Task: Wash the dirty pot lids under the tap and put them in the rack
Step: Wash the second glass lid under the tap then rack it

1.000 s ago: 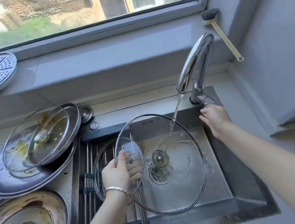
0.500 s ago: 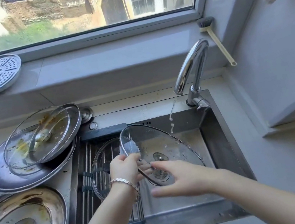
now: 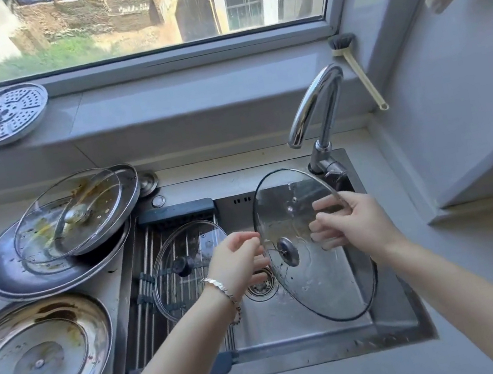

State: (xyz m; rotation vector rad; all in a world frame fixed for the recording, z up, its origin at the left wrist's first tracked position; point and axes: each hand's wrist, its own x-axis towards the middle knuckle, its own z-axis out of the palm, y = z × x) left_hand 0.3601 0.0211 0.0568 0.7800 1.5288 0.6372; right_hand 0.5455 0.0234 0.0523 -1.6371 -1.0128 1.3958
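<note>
With the tap [image 3: 316, 105] now shut off, the rinsed glass lid [image 3: 317, 276] is passed from the loosely curled left hand [image 3: 238, 260] to the right hand [image 3: 350, 221], pinched at its rim, ready for the rack [image 3: 154, 269] beside the left hand.

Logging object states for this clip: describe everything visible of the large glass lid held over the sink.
The large glass lid is clear glass with a dark rim and a metal centre fitting, wet, tilted steeply on edge over the sink. The right hand has a grip on its upper rim; the left hand is at its left edge.
</note>
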